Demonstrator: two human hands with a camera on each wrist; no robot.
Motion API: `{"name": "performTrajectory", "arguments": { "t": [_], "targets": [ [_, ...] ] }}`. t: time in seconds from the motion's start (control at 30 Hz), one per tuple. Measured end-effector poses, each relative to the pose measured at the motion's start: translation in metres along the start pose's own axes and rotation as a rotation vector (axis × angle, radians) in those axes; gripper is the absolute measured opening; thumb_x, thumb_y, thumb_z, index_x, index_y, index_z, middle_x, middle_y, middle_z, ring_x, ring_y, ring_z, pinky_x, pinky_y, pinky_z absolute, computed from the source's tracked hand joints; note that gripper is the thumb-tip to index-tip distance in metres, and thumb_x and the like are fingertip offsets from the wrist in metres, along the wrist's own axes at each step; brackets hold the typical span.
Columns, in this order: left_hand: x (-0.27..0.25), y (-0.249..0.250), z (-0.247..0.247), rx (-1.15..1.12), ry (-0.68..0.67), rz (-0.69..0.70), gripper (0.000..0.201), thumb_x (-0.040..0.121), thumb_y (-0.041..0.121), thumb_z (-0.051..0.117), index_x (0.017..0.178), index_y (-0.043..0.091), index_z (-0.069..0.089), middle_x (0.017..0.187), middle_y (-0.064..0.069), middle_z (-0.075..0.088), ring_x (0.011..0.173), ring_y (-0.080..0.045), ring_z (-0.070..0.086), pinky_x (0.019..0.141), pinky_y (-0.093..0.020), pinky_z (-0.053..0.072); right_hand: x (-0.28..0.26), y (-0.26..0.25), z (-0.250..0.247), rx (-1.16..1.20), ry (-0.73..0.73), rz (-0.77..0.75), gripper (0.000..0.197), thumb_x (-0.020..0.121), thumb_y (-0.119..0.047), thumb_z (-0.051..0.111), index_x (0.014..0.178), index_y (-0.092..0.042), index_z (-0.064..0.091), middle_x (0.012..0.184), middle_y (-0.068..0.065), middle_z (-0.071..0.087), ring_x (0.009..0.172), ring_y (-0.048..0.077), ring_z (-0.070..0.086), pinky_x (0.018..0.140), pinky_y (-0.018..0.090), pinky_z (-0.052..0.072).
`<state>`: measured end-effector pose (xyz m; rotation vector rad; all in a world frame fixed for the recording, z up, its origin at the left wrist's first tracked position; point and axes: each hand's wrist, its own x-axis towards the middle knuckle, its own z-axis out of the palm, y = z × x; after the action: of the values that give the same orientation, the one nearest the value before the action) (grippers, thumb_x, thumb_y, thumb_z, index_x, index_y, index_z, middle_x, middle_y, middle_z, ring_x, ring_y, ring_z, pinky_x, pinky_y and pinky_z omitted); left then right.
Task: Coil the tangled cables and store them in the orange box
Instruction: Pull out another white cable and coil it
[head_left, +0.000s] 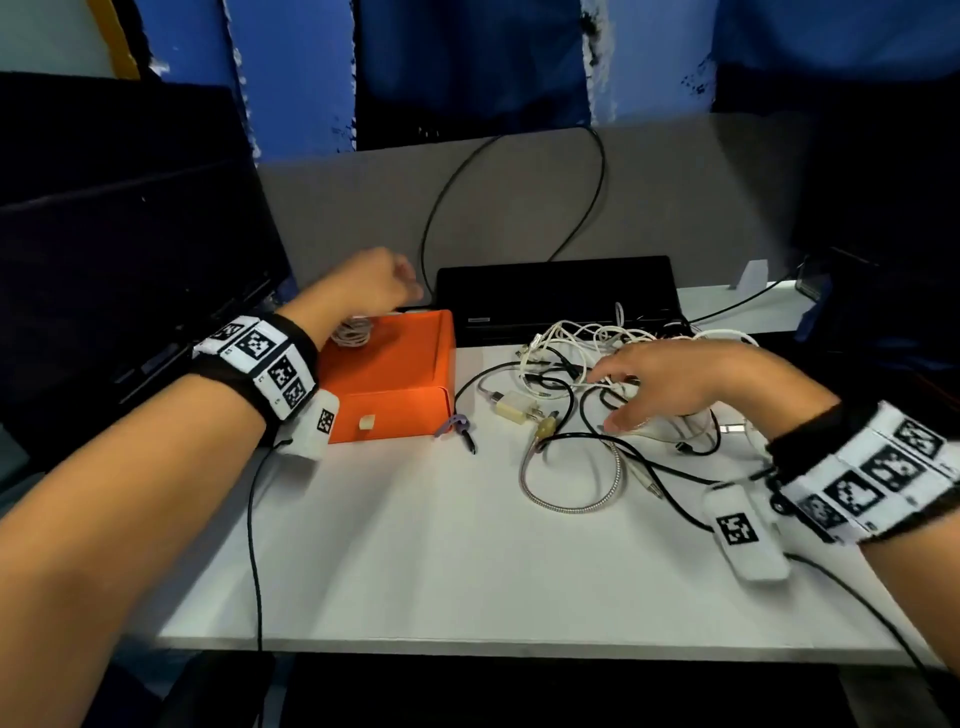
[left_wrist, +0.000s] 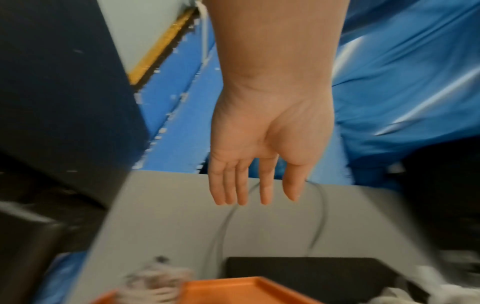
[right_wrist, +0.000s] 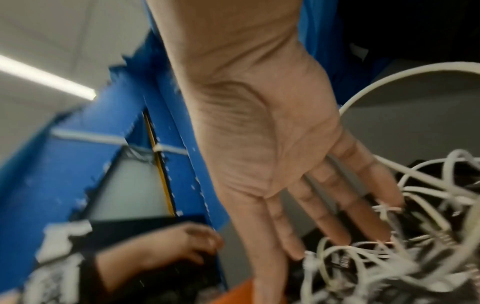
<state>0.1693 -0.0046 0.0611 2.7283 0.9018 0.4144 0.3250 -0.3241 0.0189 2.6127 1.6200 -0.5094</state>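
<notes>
One white coiled cable (head_left: 351, 332) sits in the orange box (head_left: 387, 376), centre-left; left hand (head_left: 370, 283) above it, fingers relaxed, holding nothing. Rest of the tangled cables (head_left: 597, 374) lie centre-right on the table (head_left: 415, 545) w/ right hand (head_left: 685, 382) fingers spread over them, no grip yet.

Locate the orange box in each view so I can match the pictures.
Head: orange box left of centre, under the left hand.
Left wrist: only its rim at the bottom edge.
Right wrist: an orange sliver at the bottom.
Shared landmark: the white cable tangle.
</notes>
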Motion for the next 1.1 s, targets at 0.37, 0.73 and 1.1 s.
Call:
{"name": "performTrajectory", "arguments": {
  "t": [0.37, 0.73, 1.1],
  "targets": [
    [-0.02, 0.132, 0.13, 0.272, -0.695, 0.345, 0.031, 0.087, 0.035, 0.073, 0.114, 0.022, 0.064, 0.096, 0.0, 0.061, 0.081, -0.021, 0.061, 0.064, -0.027, 0.056, 0.082, 0.018, 0.029, -0.164, -0.172, 0.009, 0.038, 0.087, -0.037, 0.076, 0.115, -0.013, 0.067, 0.117, 0.009, 0.068, 0.094, 0.025, 0.062, 0.075, 0.036, 0.051],
    [0.009, 0.122, 0.127, 0.203, -0.394, 0.269, 0.037, 0.087, 0.005, 0.057, 0.122, 0.008, 0.069, 0.107, -0.01, 0.072, 0.089, -0.026, 0.07, 0.063, -0.028, 0.054, 0.081, 0.04, 0.003, 0.179, 0.538, -0.047, 0.019, 0.088, -0.006, 0.058, 0.082, -0.023, 0.059, 0.079, -0.006, 0.062, 0.079, 0.02, 0.063, 0.065, 0.029, 0.045],
    [0.016, 0.095, 0.099, 0.167, -0.53, 0.336, 0.007, 0.088, 0.016, 0.073, 0.089, 0.018, 0.079, 0.085, 0.002, 0.078, 0.079, -0.015, 0.07, 0.076, -0.032, 0.053, 0.072, 0.047, -0.007, 0.371, 0.409, 0.002, 0.029, 0.094, -0.001, 0.053, 0.115, -0.016, 0.067, 0.116, 0.006, 0.072, 0.106, 0.022, 0.067, 0.097, 0.038, 0.054]
  ]
}}
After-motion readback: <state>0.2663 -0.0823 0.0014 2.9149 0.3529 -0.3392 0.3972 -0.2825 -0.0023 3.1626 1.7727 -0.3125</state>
